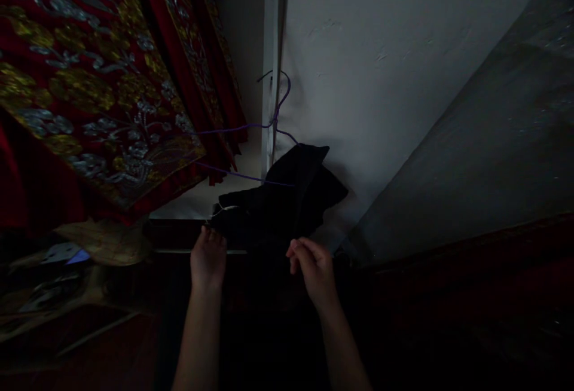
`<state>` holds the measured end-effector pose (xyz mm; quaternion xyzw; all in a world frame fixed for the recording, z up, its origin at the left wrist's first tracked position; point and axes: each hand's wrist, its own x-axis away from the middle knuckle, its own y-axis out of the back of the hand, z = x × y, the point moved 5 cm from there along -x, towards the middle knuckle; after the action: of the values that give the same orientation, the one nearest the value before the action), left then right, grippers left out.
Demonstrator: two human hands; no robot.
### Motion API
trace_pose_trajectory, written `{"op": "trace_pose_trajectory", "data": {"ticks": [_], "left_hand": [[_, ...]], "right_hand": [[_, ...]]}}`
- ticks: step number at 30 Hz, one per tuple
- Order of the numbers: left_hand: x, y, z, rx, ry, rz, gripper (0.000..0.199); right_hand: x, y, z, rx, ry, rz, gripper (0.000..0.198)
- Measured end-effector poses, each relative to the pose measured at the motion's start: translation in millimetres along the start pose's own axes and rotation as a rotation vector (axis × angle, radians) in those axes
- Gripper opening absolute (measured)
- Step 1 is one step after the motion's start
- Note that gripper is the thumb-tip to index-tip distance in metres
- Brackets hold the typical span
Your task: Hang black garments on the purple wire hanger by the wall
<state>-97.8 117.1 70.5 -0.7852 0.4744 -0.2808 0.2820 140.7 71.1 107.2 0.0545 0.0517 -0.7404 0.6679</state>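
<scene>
A black garment [287,205] is draped on one side of a purple wire hanger [242,128], whose hook goes over a pale vertical strip on the wall. A thin white string [226,208] shows at its left end. At that left end, just under the string, my left hand [208,256] is closed with its fingers curled at the dark cloth. My right hand [314,265] is closed in a pinch at the garment's lower right. The cloth between my hands merges into deep shadow, so its lower edge is hidden.
Red cloth [103,86] with gold and silver sequin embroidery hangs at the upper left. Below it are a tan bag-like thing [107,240] and blurred clutter. The white wall [381,68] stands ahead, with a grey slanted surface [484,140] to the right.
</scene>
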Motion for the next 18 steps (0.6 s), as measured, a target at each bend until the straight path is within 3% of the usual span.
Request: {"op": "trace_pose_trajectory", "data": {"ticks": [3, 7, 10, 14, 18], "left_hand": [[19, -2, 11, 0.025, -0.001, 0.000, 0.007], [45, -33, 6, -0.130, -0.112, 0.220, 0.021], [73, -56, 12, -0.379, -0.182, 0.356, 0.020], [99, -78, 20, -0.581, -0.253, 0.520, 0.017], [100, -84, 3, -0.720, -0.440, 0.578, 0.014]], "right_hand": [[-2, 16, -22, 0.036, -0.046, -0.056, 0.041], [-4, 17, -34, 0.190, -0.051, 0.056, 0.039], [2, -2, -22, 0.239, 0.057, 0.214, 0.022], [6, -25, 3, 0.203, 0.179, 0.301, 0.034], [-5, -24, 19, 0.084, 0.055, 0.282, 0.023]]}}
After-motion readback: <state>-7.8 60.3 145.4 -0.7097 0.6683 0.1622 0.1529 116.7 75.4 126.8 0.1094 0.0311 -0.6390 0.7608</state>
